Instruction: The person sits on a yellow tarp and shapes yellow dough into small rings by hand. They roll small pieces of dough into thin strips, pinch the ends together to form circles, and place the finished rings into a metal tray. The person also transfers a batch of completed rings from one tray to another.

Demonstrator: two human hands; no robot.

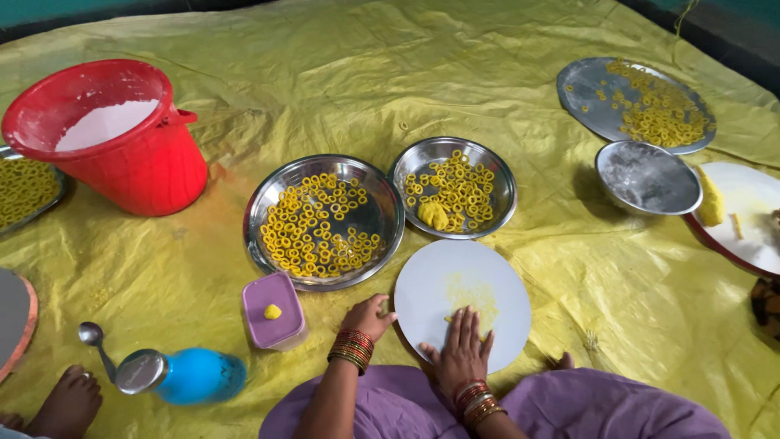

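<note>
A round white board (435, 284) lies on the yellow sheet in front of me, smeared with yellow dough. My right hand (461, 351) presses flat on it, palm down over a bit of dough. My left hand (370, 315) rests with curled fingers at the board's left edge, holding nothing that I can see. Beyond the board stand two steel plates: a large plate (268, 195) with several yellow dough rings, and a smaller plate (500, 175) with rings and a yellow dough lump (433, 215). Both wrists wear red and gold bangles.
A red bucket (146, 162) of white flour stands at the left. A purple box (272, 313) with a dough bit, a blue bottle (195, 375) and a spoon (93, 337) lie near left. At right are a ring-covered tray (581, 89), a steel bowl (647, 177) and another white board (751, 203). Someone's foot (69, 402) is at bottom left.
</note>
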